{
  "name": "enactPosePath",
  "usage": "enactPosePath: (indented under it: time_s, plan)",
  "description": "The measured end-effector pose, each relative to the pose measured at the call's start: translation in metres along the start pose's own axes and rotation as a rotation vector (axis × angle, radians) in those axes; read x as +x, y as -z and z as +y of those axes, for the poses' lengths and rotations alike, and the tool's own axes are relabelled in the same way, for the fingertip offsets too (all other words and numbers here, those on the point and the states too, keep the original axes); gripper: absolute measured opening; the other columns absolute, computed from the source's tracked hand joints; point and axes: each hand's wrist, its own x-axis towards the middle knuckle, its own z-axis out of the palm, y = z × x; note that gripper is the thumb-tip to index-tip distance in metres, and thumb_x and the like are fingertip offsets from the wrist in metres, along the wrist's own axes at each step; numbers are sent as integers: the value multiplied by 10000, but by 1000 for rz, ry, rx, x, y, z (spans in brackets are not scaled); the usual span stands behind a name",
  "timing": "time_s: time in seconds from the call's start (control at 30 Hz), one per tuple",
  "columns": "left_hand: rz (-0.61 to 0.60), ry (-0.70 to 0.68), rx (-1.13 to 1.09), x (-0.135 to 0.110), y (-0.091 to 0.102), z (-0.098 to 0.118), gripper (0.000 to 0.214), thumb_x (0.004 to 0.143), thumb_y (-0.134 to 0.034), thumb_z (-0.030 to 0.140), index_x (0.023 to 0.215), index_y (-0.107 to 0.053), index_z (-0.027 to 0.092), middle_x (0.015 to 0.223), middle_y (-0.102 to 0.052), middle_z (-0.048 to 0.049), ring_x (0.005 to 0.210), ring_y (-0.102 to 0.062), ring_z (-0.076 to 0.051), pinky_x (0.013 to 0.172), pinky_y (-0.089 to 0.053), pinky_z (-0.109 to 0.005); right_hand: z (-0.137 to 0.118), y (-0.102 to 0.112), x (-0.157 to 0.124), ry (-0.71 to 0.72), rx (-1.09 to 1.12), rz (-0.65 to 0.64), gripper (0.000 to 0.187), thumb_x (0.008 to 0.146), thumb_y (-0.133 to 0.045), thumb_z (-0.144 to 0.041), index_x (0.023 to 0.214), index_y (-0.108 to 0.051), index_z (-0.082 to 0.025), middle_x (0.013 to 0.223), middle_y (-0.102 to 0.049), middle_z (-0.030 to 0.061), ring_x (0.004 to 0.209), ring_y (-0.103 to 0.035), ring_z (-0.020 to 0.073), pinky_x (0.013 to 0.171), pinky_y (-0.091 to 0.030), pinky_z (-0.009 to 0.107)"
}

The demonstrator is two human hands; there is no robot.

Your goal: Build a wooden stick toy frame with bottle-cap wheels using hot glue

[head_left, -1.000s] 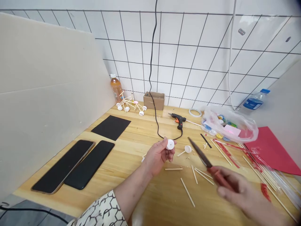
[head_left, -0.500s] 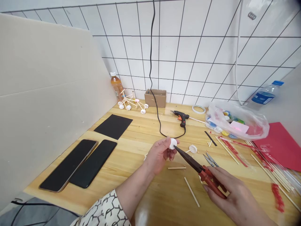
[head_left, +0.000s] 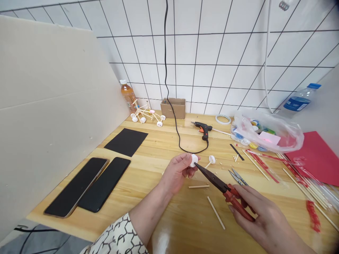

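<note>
My left hand (head_left: 178, 171) pinches a white bottle cap (head_left: 194, 160) between thumb and fingers over the middle of the table. In my right hand (head_left: 262, 208) are long-nosed pliers (head_left: 221, 185) with red handles and dark jaws. The tip of the jaws touches the cap, though I cannot tell whether it grips the rim or pokes the face. Just behind them another white cap fixed to a stick (head_left: 212, 159) lies on the wood. Two loose wooden sticks, a short one (head_left: 198, 186) and a longer one (head_left: 216, 213), lie below the pliers.
A glue gun (head_left: 203, 128) with its cord (head_left: 176, 128), a cardboard box (head_left: 173, 108) and a stick-and-cap model (head_left: 143, 113) stand at the back. Scissors (head_left: 237, 177), a plastic bag of caps (head_left: 267, 132) and red card (head_left: 308, 157) are to the right. Two phones (head_left: 106, 187) lie left.
The cap in my left hand has turned slightly against the plier tip. The cap on a stick behind has tipped onto its side and shifted left. The view has moved a little.
</note>
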Motion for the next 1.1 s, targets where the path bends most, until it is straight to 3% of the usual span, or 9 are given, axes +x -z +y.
enactPosePath:
  time_s: [0.23,0.43,0.6,0.73,0.93,1.03,1.1]
  plan:
    - [12,-35,13,-1,-2,1,350,614,-751,402,776,-707,95,548,-579,-22,464,-437,-69,462,-263,-210,2,6,1,-19,-14,-29,249,785,-523,-252,1029,-570,-227,928,-697,54,774,-682,172,653,-543,223]
    - [49,-28,-13,0,-1,1,346,611,-762,366,829,-694,106,608,-617,-34,498,-475,-75,481,-316,-205,45,21,-10,-376,-194,-76,358,787,-476,-492,974,-614,-220,939,-659,94,792,-643,242,684,-509,342]
    - [42,17,0,0,-2,0,342,617,-760,361,839,-689,110,607,-619,-32,503,-489,-69,485,-335,-194,88,30,-25,-610,-389,-289,448,771,-453,-583,938,-643,-213,918,-627,108,816,-624,281,674,-475,381]
    - [23,40,-5,0,-2,-2,351,617,-767,360,845,-686,106,611,-620,-31,507,-496,-70,486,-341,-193,104,35,-32,-736,-417,-381,467,730,-486,-603,934,-636,-210,895,-620,106,812,-621,286,673,-460,378]
    - [-48,73,-44,-1,-2,-4,331,633,-769,330,853,-666,105,662,-646,-50,530,-499,-71,489,-342,-188,104,30,-32,-715,-428,-420,448,712,-511,-588,832,-624,-172,822,-614,118,781,-604,291,687,-448,388]
    - [-93,83,-76,-1,-2,-5,275,648,-763,314,785,-658,100,684,-653,-57,535,-497,-68,485,-343,-182,90,25,-27,-597,-546,-299,392,742,-497,-543,834,-611,-179,862,-619,137,836,-584,328,694,-437,421]
    - [-122,97,-94,-2,-2,-5,251,653,-761,301,750,-652,96,698,-661,-68,543,-501,-68,491,-349,-180,76,20,-22,-507,-508,-239,356,788,-459,-514,841,-605,-194,945,-622,132,887,-583,307,724,-439,406]
